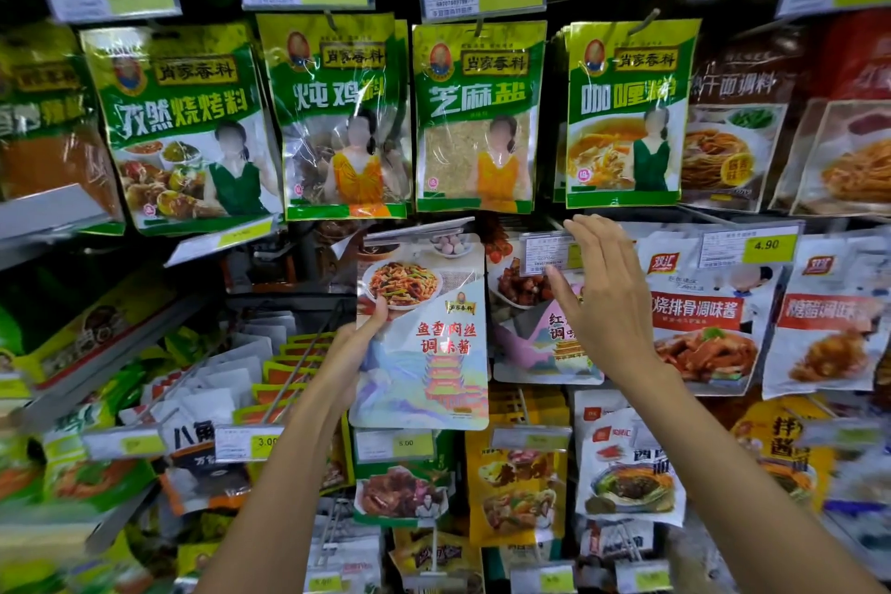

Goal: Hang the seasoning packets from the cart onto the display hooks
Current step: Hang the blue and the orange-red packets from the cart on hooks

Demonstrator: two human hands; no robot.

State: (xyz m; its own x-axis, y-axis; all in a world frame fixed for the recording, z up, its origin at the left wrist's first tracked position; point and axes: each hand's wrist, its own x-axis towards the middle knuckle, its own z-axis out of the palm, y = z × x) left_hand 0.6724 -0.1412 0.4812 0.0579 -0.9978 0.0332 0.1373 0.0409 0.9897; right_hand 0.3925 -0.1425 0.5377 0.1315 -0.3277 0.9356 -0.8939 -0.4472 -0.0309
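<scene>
Our left hand (359,342) grips a packet (429,352) by its left edge; our right hand (602,304), fingers straight and holding nothing, touches a price tag (545,251)

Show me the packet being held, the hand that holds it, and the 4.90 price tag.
packet (426,352), head view, middle of its front.
left hand (344,355), head view, just below the thumb.
4.90 price tag (767,246), head view, yellow price patch.
</scene>
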